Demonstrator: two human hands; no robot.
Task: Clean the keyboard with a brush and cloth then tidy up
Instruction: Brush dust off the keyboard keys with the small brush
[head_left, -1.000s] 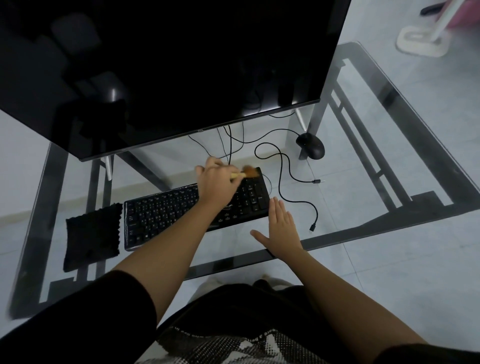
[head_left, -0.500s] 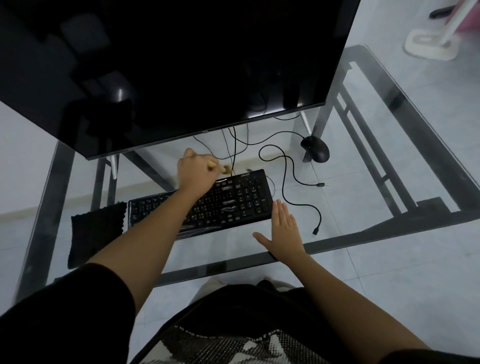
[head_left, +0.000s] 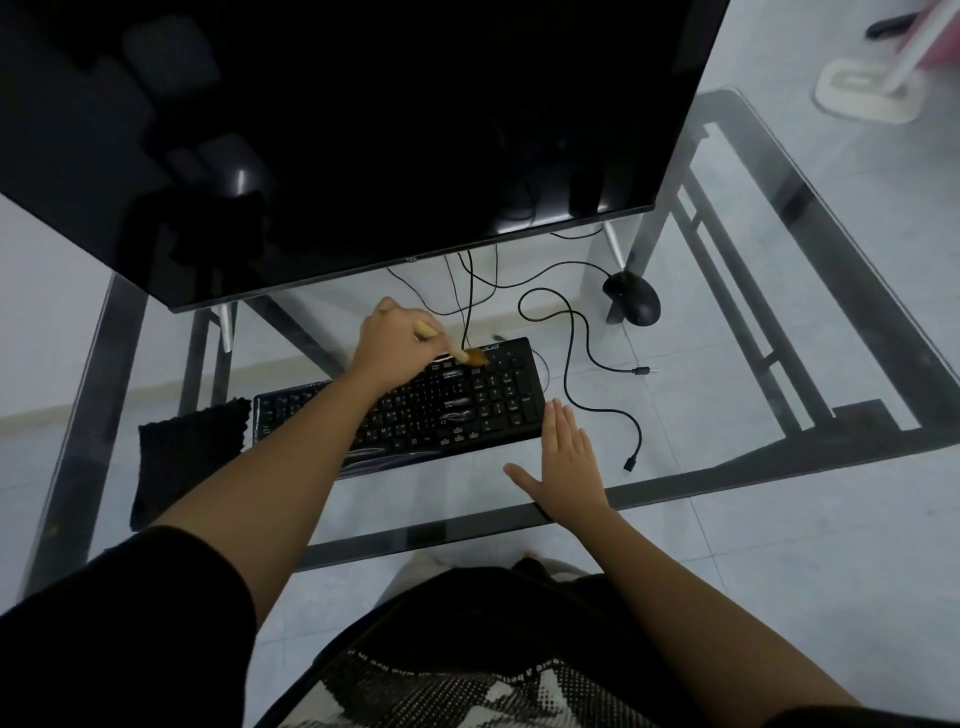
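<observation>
On the glass table (head_left: 727, 470), front centre: keyboard (head_left: 493, 402), black, full-size, lying flat and slightly skewed, right end farther from the person than the left. This is the task's main thing. A glossy strip runs along its near edge, film or glare, cannot tell which.

Left hand (head_left: 395, 345): reaches across the keys to the far edge, fingers curled round the pale handle of the brush (head_left: 467, 356). The handle slants down to the right so that the tan bristles meet the top row near the number pad. Judged a sweeping hold, the low angle suited to flicking dust out from between keys rather than pressing them.

Right hand (head_left: 563, 457): palm down on the glass just beside the keyboard's near right corner, fingers (head_left: 563, 423) straight and together, thumb spread, holding nothing. Its fingertips look to be at or against the keyboard's edge, likely placed to steady the body or stop the board sliding under the strokes.

Cloth (head_left: 189, 457): black, knitted-looking, flat on the table just left of the keyboard, untouched. Judged parked within reach for the wiping step, not yet done.

Also present: large dark monitor (head_left: 363, 130) overhanging the far side; black mouse (head_left: 631, 299) at far right; loose cable (head_left: 587, 364) snaking right of the keyboard, plugs free, near enough to catch a wide stroke.

Stage, as judged: brushing under way, wiping and tidying outstanding
</observation>
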